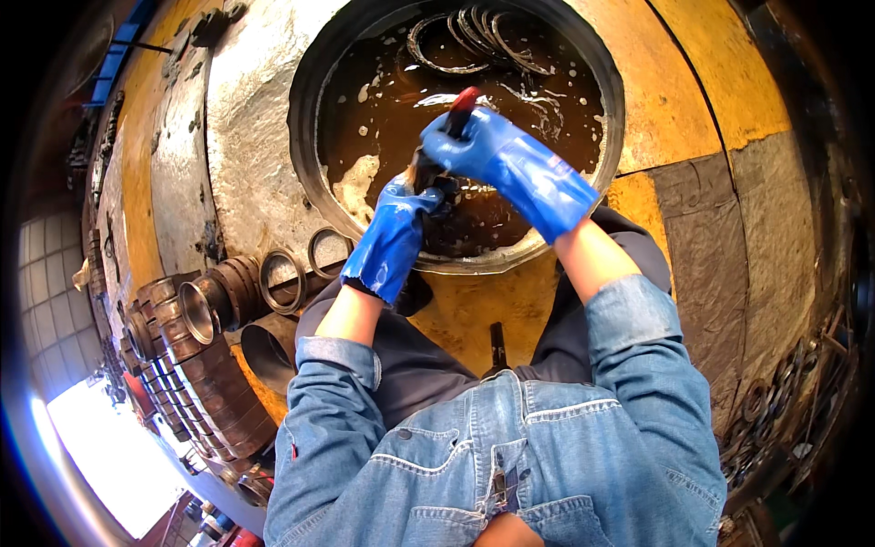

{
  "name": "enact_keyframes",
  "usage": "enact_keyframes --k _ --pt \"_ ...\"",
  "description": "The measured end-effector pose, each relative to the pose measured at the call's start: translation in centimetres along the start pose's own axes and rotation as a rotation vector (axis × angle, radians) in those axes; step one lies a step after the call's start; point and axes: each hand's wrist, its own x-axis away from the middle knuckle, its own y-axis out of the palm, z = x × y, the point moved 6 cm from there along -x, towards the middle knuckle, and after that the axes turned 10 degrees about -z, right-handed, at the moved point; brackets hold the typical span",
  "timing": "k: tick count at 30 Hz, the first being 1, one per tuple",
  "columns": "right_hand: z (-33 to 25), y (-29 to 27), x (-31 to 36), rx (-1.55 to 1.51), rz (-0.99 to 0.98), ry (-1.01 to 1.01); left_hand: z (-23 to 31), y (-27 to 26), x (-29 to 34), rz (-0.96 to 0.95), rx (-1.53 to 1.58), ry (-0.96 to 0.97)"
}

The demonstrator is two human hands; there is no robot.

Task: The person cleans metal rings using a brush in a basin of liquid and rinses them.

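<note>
Both my hands wear blue rubber gloves and work over a round black tub (305, 118) of brown, foamy liquid. My right hand (465, 146) is closed around a brush (464, 100). Its red handle end sticks up past the fingers, and the bristle end points down toward my left hand. That left hand (397, 219), wet and shiny, is closed just below the bristles. A dark piece shows at its fingers, too hidden to name. Several thin metal rings (447, 68) lie partly in the liquid at the tub's far side.
To the left stand rusty metal rings (283, 281) and stacked cylindrical metal parts (196, 310). Worn metal sheet (260, 118) and yellow board (679, 73) cover the floor around the tub. Chain-like metal parts (784, 401) lie at the right edge. My knees flank the tub's near side.
</note>
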Motion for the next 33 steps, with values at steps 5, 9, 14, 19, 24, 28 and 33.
enact_keyframes --k 5,9,14,19,24,28,33 --pt "2.2 -3.7 0.9 0.188 0.31 0.193 1.3 2.3 0.6 0.008 -0.177 -0.216" --pt "5.2 -4.9 2.0 0.367 0.272 0.486 1.7 3.4 0.9 0.035 -0.114 -0.288" --pt "5.5 -7.2 3.2 0.18 0.3 0.424 1.9 4.3 -0.8 -0.103 -0.064 -0.141" --pt "4.0 -8.6 4.8 -0.119 0.422 0.104 0.9 4.7 -0.6 -0.073 -0.268 -0.176" --pt "2.4 -7.2 4.0 -0.288 0.274 0.034 0.5 1.7 -0.3 -0.012 0.102 -0.162" --pt "-0.5 -0.5 1.6 -0.43 -0.06 -0.235 0.2 -0.7 0.3 0.13 -0.11 -0.065" --pt "2.3 0.0 -1.1 -0.148 -0.106 0.036 -0.1 0.2 0.7 0.053 -0.068 -0.039"
